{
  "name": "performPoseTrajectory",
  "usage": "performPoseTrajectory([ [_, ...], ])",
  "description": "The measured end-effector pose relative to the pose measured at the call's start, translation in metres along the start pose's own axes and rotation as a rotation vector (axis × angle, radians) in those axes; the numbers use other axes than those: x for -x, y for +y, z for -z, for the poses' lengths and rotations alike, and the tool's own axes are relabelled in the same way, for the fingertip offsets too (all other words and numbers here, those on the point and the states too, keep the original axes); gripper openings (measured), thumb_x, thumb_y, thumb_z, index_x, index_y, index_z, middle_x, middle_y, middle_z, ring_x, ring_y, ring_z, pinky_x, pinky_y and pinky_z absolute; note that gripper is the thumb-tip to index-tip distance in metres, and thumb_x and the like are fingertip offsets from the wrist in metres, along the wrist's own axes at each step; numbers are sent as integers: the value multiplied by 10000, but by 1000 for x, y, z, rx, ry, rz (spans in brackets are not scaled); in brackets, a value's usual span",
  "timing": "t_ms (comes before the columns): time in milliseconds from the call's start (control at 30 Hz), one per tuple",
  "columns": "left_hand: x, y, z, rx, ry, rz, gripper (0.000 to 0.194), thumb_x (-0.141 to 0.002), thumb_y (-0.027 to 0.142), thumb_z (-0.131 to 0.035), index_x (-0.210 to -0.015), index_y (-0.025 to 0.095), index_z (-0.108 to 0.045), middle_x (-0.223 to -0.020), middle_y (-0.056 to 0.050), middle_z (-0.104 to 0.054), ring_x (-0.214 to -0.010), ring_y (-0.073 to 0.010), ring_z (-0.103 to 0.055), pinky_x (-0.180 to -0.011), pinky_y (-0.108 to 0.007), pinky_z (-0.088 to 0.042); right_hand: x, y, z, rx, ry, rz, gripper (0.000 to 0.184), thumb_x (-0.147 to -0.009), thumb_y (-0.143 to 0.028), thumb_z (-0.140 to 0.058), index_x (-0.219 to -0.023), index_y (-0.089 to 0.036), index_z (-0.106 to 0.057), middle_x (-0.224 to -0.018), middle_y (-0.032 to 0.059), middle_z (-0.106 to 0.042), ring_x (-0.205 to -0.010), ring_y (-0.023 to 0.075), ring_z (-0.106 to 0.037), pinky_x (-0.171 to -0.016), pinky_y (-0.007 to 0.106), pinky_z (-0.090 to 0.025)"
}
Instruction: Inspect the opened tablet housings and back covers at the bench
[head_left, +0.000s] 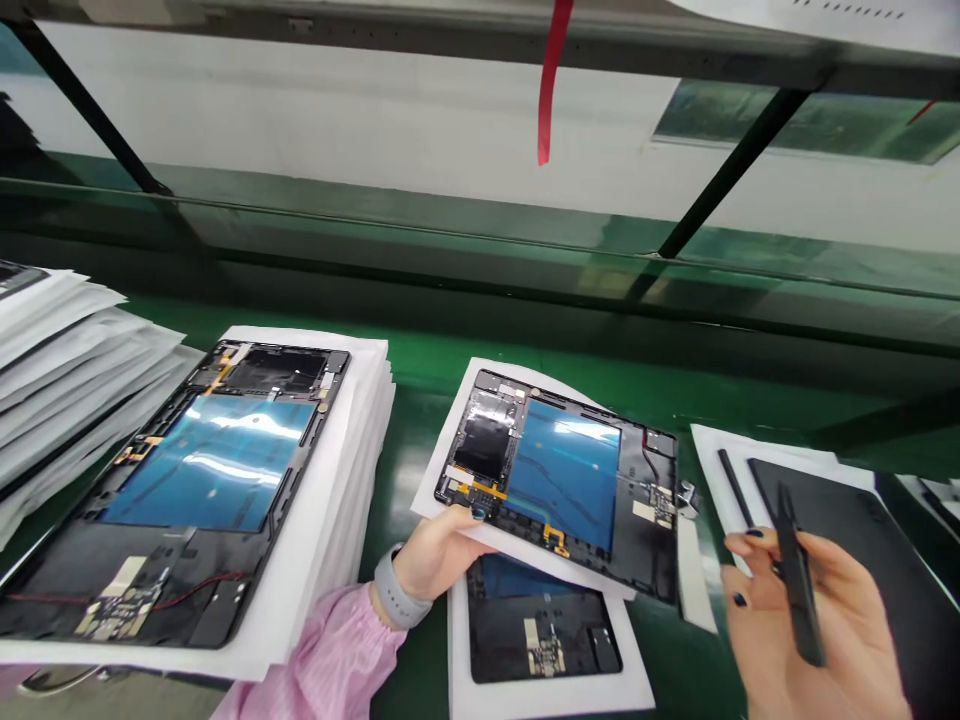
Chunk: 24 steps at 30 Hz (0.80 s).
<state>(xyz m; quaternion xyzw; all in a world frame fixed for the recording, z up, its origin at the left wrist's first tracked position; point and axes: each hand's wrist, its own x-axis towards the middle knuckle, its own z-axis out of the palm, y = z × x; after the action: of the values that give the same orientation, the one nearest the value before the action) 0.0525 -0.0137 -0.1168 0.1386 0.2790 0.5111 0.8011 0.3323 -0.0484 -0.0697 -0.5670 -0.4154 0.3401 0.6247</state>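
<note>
My left hand (439,560) grips the lower edge of an open tablet housing (559,480), which lies tilted on a white paper sheet (480,470) and shows a blue film, black shielding and orange flex cables. My right hand (810,630) holds black tweezers (799,575) upright between thumb and fingers, to the right of the housing and apart from it. Beneath my left hand lies a second open housing (544,630) on white paper, partly hidden. A larger open housing (202,480) rests on a white paper stack (360,450) to the left.
Several paper-interleaved units form a stack (60,370) at the far left. A black panel (840,510) on white paper lies at the right, beside a thin black strip (735,488). The green bench mat (420,400) ends at a glass-and-metal partition, where a red ribbon (551,80) hangs.
</note>
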Motion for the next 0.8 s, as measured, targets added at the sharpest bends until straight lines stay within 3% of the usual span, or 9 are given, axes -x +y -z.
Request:
performPoseTrajectory([
  [100,-2,-2,3,-37,-3,0,213,-648,225,-800,-857,193,-777,-865,-40,-830,-931,-318,-742,-942,-507,-536,-2,-16,-26,-182,-117,-51,304,-804,-412,-804,-1064,-352,-656,-892,13,-619,-760,188,-646,-562,263,-527],
  [200,-1,-4,5,-73,-26,14,150,-661,245,-792,-794,179,-775,-843,-56,-828,-945,-338,-739,-961,-523,-520,-3,-22,-53,-212,-487,-15,210,-844,-439,-783,-981,-321,-676,-670,-33,-555,-521,139,-531,-432,228,-405],
  [267,-1,-4,5,-90,-47,23,193,-672,254,-783,-850,179,-784,-863,-58,-831,-983,-352,-733,-997,-545,-495,-1,-17,-68,-135,-642,51,127,-912,-406,-722,-903,-290,-670,-655,-38,-548,-531,126,-506,-467,225,-395],
  [333,0,-3,3,-98,-70,27,207,-685,253,-769,-879,183,-789,-884,-56,-832,-1042,-365,-718,-1040,-559,-463,5,-6,-77,-31,-673,122,138,-956,-352,-672,-847,-270,-654,-696,-25,-589,-600,134,-543,-543,232,-438],
  [400,0,-2,0,-100,-95,33,170,-706,245,-749,-855,178,-795,-891,-67,-832,-1121,-378,-687,-1069,-562,-439,10,5,-80,48,-683,164,57,-981,-303,-629,-945,-279,-668,-757,-12,-648,-654,145,-602,-595,234,-487],
  [500,1,-2,-3,-104,-117,59,175,-753,237,-717,-891,176,-805,-976,-82,-829,-1174,-378,-660,-1069,-560,-442,12,14,-78,156,-703,215,205,-961,-219,-634,-1147,-297,-672,-905,14,-740,-749,168,-708,-668,244,-559],
  [567,1,-2,-4,-110,-119,81,217,-777,231,-704,-961,182,-807,-1026,-79,-824,-1162,-368,-667,-1061,-549,-450,9,14,-78,203,-702,295,213,-935,-186,-662,-1115,-291,-708,-938,24,-772,-800,193,-743,-707,266,-581],
  [667,2,-3,-2,-130,-118,108,232,-798,238,-688,-976,162,-817,-1020,-85,-825,-1121,-360,-685,-1062,-525,-454,4,12,-81,178,-727,381,189,-915,-152,-686,-1061,-262,-733,-900,30,-789,-795,206,-751,-706,286,-589],
  [800,2,-3,0,-146,-112,107,203,-791,219,-670,-880,147,-837,-987,-82,-829,-1035,-336,-717,-1002,-474,-507,4,12,-87,108,-804,377,250,-919,-88,-664,-1120,-228,-716,-935,39,-780,-829,186,-734,-751,286,-585],
])
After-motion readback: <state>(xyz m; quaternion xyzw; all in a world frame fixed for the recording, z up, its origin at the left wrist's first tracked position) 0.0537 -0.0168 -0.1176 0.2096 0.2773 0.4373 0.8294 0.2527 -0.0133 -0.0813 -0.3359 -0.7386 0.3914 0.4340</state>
